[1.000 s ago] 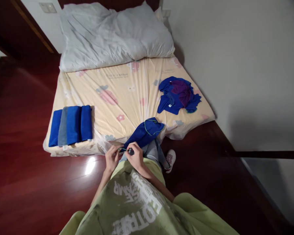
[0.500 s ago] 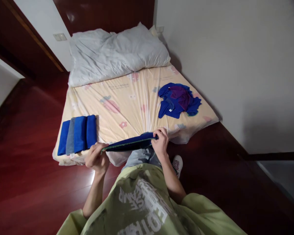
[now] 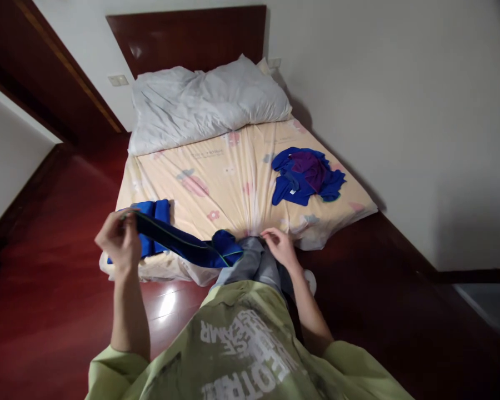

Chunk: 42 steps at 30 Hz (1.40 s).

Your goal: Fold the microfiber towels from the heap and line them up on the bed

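My left hand point(image 3: 121, 239) is raised at the left with its fingers closed on one corner of a dark blue towel point(image 3: 183, 244) with green stitched edges. From there the towel slants down to the right, its far end bunched up near my knees at the bed's front edge. My right hand point(image 3: 280, 247) is apart from the towel, fingers loosely bent and holding nothing I can see. Behind my left hand and the towel lie folded blue towels point(image 3: 161, 214), partly hidden. A loose heap of blue cloths point(image 3: 289, 172) with a purple cloth point(image 3: 310, 171) on top lies on the bed's right side.
The bed point(image 3: 216, 183) has a cream sheet with a strawberry print. A grey-white pillow point(image 3: 208, 108) lies against the dark headboard point(image 3: 191, 39). A wall point(image 3: 379, 111) stands close on the right, and dark red floor point(image 3: 58, 311) surrounds the bed's front.
My right hand has let go of the towel, whose right end has dropped and bunched up. My left hand has moved left and up with its corner, now covering part of the folded towels.
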Motion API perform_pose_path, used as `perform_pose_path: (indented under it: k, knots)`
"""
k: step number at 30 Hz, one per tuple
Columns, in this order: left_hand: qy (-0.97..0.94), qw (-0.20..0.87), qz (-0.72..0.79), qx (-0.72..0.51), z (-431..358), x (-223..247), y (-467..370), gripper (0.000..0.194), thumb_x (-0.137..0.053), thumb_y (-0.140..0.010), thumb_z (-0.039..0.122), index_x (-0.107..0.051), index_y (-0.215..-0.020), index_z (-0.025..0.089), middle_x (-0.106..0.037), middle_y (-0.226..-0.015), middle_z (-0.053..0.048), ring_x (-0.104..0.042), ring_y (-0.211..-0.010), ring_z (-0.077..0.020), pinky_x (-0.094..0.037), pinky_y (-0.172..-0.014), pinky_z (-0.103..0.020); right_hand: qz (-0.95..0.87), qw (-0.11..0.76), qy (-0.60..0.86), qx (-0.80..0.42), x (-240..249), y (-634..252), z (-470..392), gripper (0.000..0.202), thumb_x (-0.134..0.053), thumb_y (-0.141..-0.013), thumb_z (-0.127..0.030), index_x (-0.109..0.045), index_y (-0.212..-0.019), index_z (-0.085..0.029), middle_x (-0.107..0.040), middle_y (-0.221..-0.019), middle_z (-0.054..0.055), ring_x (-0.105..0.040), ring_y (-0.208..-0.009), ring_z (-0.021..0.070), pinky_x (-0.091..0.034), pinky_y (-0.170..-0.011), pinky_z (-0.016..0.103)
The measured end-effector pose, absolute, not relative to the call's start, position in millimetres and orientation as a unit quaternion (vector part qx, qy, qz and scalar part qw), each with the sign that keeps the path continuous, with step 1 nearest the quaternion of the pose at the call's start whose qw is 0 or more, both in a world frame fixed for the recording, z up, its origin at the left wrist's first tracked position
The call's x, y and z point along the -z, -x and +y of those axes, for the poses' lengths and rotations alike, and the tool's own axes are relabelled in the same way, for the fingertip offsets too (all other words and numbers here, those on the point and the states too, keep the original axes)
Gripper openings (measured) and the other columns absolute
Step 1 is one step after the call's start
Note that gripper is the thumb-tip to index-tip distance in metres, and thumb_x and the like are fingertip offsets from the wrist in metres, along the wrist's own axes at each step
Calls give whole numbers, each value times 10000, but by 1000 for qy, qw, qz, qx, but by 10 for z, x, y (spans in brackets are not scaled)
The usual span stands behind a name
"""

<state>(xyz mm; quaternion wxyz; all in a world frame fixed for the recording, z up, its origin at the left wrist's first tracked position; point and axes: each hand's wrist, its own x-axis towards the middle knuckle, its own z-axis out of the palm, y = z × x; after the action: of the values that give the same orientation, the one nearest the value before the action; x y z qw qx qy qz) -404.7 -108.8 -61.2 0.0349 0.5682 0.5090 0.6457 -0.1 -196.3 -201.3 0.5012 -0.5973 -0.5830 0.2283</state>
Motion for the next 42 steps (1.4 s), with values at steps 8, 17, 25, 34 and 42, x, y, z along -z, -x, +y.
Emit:
perform_pose_path:
  k: [8, 17, 25, 34, 42]
  knots:
    - [-649, 117, 546, -517, -1448, 777, 3901, 409, -589, -948, 506, -731, -925, 123, -593, -668, -5, -450, -549, -85, -324, -505, -199, -720, 412, 423, -365, 2571, 1590, -1875, 650, -809, -784, -291, -550, -1373, -202, -649, -1285, 121, -640, -1127, 249, -533, -967, 390]
    - [-669, 97, 541, -500, -1783, 733, 4079, 311, -611, -936, 434, -753, -862, 167, -610, -659, -18, -462, -525, -97, -331, -505, -228, -703, 403, 463, -359, 2643, 2189, -1807, 292, -669, -852, -210, -675, -1144, -220, -680, -1160, 89, -604, -1141, 263, -482, -1034, 430]
    - [-592, -23, 606, -530, -1742, 663, 4514, 342, -587, -933, 455, -727, -896, 145, -627, -685, -4, -550, -612, -113, -426, -579, -219, -513, 559, 505, -410, 2293, 1767, -1647, 231, -577, -919, -368, -705, -946, -178, -747, -915, 57, -700, -888, 209, -554, -826, 314]
    - [-694, -68, 565, -440, -1729, 507, 4354, 328, -680, -921, 377, -664, -1207, 217, -666, -1222, -96, -602, -1180, -283, -501, -1026, -477, -622, 603, 422, -267, 874, 1433, -1785, 144, -680, -906, -320, -758, -895, -199, -749, -814, 31, -707, -751, 171, -558, -730, 255]
    - [-860, 293, 327, -258, -1542, 788, 3030, 427, -547, -1012, 351, -494, -1429, 274, -677, -1219, -81, -682, -1074, -218, -553, -914, -326, -556, 581, 479, -353, 1268, 1332, -1741, 224, -715, -863, -406, -704, -852, -182, -729, -788, 31, -700, -755, 183, -546, -709, 262]
